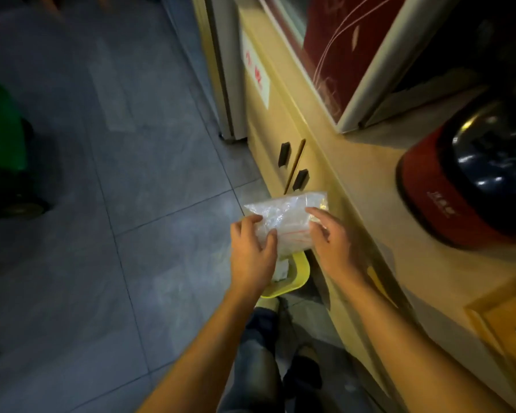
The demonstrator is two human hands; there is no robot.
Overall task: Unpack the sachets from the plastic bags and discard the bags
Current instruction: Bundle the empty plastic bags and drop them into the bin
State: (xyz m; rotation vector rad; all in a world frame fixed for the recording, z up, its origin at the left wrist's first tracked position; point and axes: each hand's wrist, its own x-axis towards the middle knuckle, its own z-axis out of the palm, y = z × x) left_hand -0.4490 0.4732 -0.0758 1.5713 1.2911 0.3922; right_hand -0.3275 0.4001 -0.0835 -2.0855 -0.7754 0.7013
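Note:
A clear plastic zip bag with a red seal strip is held in front of me over the floor, beside the counter edge. My left hand grips its left side with thumb on top. My right hand holds the right end near the seal. The bag's contents look whitish; single sachets cannot be made out. Below the hands sits a yellow tray with a white item in it, mostly hidden by my left hand.
A cream counter with cabinet doors and black handles runs along the right. A red-and-black appliance stands on it. A green bin is at the far left. Grey tiled floor fills the left; my legs are below.

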